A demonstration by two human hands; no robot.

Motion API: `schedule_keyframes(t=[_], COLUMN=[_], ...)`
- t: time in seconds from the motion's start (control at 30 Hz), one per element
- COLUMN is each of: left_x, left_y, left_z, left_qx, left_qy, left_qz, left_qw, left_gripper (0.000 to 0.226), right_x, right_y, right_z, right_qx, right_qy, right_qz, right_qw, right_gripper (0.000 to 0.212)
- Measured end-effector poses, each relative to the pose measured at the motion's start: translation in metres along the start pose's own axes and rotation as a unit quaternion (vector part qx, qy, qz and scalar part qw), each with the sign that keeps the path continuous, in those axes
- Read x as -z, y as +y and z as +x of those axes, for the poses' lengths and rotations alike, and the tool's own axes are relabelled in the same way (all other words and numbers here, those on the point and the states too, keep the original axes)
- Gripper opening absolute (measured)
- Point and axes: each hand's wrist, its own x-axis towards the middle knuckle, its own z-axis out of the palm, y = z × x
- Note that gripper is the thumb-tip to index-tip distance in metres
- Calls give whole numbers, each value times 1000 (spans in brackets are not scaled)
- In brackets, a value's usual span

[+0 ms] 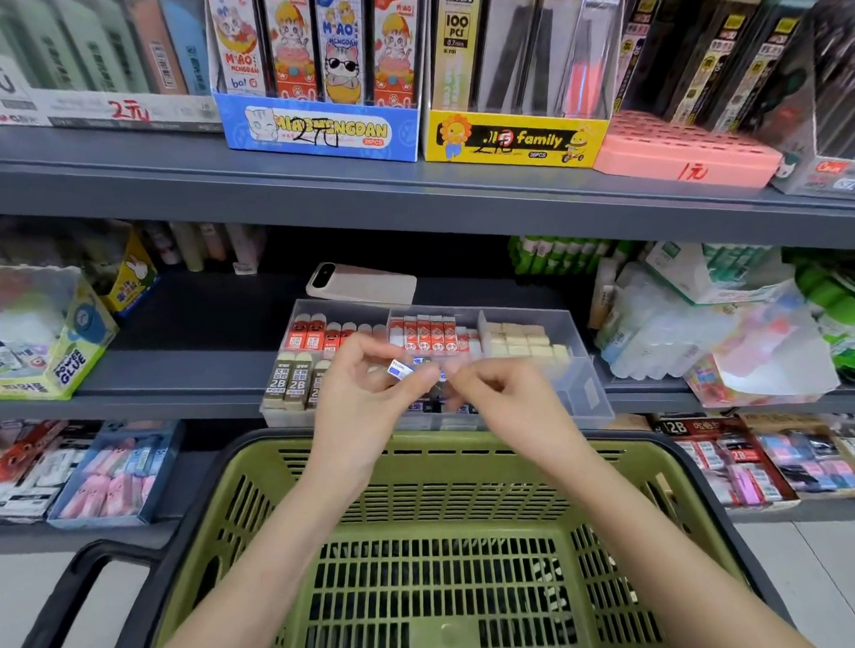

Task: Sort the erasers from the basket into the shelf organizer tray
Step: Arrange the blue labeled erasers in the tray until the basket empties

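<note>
A clear organizer tray (570,337) stands on the middle shelf, holding rows of red-sleeved, brown 2B and plain cream erasers. Above its front middle compartment my left hand (365,400) pinches a small eraser with a blue and white sleeve (400,370). My right hand (492,394) has its curled fingertips at the eraser's right end; what they hold is blurred. Below my arms sits the green basket (436,558); no loose erasers show on its visible mesh floor.
A pink phone (362,282) lies on the shelf behind the tray. Glue boxes (39,350) stand to the left, wrapped packs (700,331) to the right. The shelf above carries display boxes (319,127). More eraser boxes (113,474) fill the lower shelf.
</note>
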Motion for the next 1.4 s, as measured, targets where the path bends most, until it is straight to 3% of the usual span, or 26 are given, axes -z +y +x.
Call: schedule_keyframes(t=[0.1, 0.23, 0.37, 0.53, 0.63, 0.77, 0.87, 0.93, 1.03, 1.1, 1.27, 1.4], left_x=[-9, -14, -15, -25, -24, -17, -15, -14, -12, -10, -2, 2], left_y=[-3, -8, -7, -16, -22, -31, -38, -43, -47, -49, -52, -54], left_z=[2, 3, -2, -9, -6, 1, 1, 0, 0, 1, 4, 4], left_qx=[-32, -53, -127, -197, -222, -276, -267, -270, -293, -306, -330, -339], left_qy=[-2, -50, -55, 19, -10, -119, -174, -182, -172, -167, -169, -172], left_qz=[1, 40, 187, 305, 366, 570, 621, 626, 608, 595, 580, 571], left_qw=[999, 997, 972, 932, 904, 765, 716, 708, 718, 724, 725, 727], left_gripper=[43, 29, 22, 29, 45, 70, 75, 74, 69, 65, 58, 55], right_x=[1, 12, 13, 3, 9, 29, 36, 36, 33, 30, 15, 3], right_y=[-4, -3, 3, 11, 16, 17, 16, 17, 17, 17, 23, 27], right_z=[-8, -4, -2, -10, -3, 14, 26, 37, 51, 57, 66, 68], right_qx=[-85, -136, -149, -169, -182, -145, -87, -56, -57, -49, -8, -27], right_qy=[-46, -44, 2, 30, 65, 41, 6, 13, 46, 48, 79, 129], right_qz=[176, 366, 397, 461, 430, 408, 204, 61, -53, -89, -125, -155], right_qw=[980, 920, 906, 870, 882, 900, 975, 996, 996, 994, 989, 979], right_gripper=[27, 11, 17, 10, 17, 20, 25, 28, 24, 12, 10, 28])
